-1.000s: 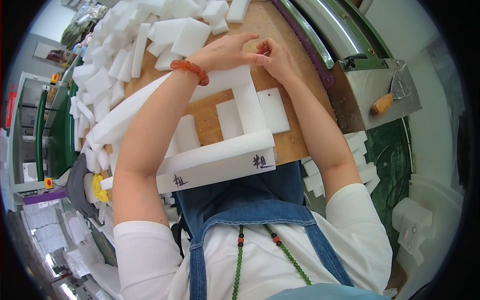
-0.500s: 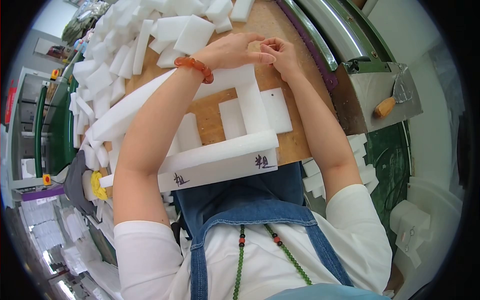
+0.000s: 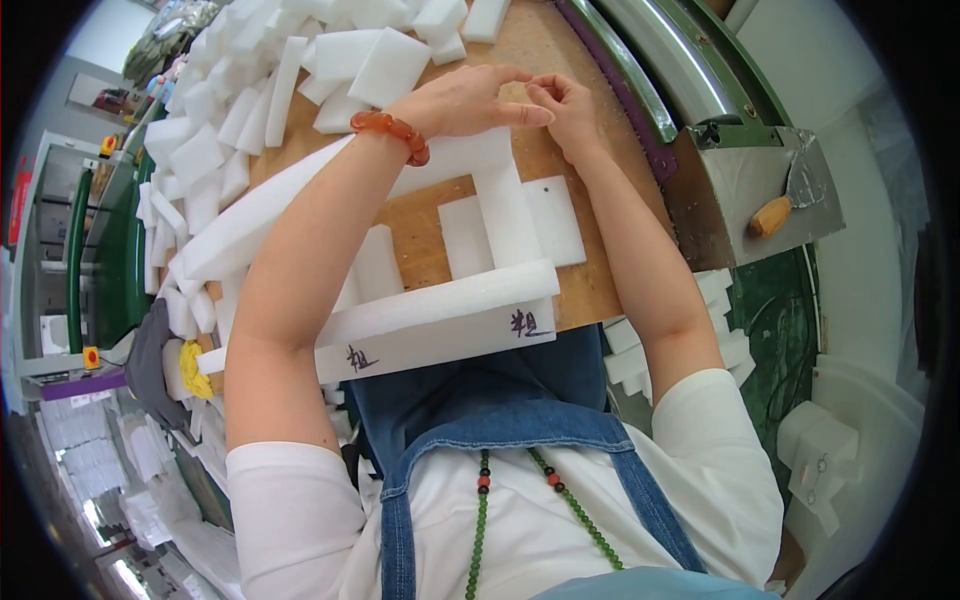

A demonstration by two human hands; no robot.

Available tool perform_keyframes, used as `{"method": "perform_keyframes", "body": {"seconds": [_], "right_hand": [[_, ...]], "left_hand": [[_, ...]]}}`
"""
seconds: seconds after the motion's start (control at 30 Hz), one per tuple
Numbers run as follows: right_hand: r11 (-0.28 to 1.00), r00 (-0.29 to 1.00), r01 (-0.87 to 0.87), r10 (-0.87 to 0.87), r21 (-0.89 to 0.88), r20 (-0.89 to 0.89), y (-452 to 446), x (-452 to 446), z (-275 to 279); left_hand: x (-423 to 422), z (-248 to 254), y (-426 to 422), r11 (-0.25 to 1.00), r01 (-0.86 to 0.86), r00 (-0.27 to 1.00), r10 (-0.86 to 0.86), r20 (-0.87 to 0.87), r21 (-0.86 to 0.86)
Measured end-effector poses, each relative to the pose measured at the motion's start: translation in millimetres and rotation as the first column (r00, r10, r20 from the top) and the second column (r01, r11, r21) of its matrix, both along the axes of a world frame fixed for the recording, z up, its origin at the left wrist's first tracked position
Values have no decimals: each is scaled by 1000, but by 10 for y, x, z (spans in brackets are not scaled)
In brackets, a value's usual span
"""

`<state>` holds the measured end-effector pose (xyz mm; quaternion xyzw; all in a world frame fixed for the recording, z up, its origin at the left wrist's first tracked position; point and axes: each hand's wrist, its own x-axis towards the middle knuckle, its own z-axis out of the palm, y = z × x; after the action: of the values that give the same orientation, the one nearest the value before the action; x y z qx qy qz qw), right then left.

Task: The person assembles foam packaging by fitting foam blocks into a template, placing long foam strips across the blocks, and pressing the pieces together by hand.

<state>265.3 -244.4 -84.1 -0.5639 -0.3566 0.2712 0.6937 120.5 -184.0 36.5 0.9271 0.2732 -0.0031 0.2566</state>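
Note:
Above the far end of a white foam frame (image 3: 440,318), my left hand (image 3: 465,103) has its thumb and index finger stretched out and apart; I see nothing in it. Close against it, my right hand (image 3: 568,115) has curled fingers drawn together near the left fingertips. Whatever the right fingers pinch, if anything, is too small to make out. The frame lies on a wooden table (image 3: 420,250), with dark handwritten marks on its near side. Inside it stand foam blocks (image 3: 463,238), and a flat foam piece (image 3: 553,222) lies just right of it.
A large heap of white foam blocks (image 3: 215,150) covers the table's far left. Along the right edge runs a green and metal machine (image 3: 660,70); a wooden-handled scraper (image 3: 770,215) rests on its metal end. More foam pieces (image 3: 715,310) are stacked below the right edge.
Both hands stay in nearly the same place. The left thumb and the right fingers have shifted very slightly to the right; the foam frame stays put.

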Motion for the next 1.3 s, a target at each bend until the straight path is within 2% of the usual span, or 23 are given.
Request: {"method": "perform_keyframes", "body": {"seconds": [0.13, 0.27, 0.63, 0.8, 0.93, 1.3], "right_hand": [[995, 991, -52, 62, -85, 123, -5, 0, -26], [993, 996, -94, 94, -76, -2, -13, 11, 7], [995, 982, -93, 98, 41, -162, -45, -56, 130], [1000, 993, -13, 11, -13, -118, -59, -90, 139], [999, 980, 12, -5, -33, 197, 16, -45, -43], [998, 996, 6, -12, 68, 89, 30, -19, -56]], "left_hand": [[-5, -33, 10, 1000, -4, 1000, 4, 15, 4], [3, -58, 7, 999, -24, 999, 23, 32, 22], [12, -22, 7, 999, -22, 1000, 22, -11, 24], [4, -27, 11, 1000, -21, 1000, 21, -8, 3], [-4, -54, 11, 1000, -13, 999, 12, 42, 24], [5, -46, 27, 1000, -21, 1000, 21, 10, 6]]}}
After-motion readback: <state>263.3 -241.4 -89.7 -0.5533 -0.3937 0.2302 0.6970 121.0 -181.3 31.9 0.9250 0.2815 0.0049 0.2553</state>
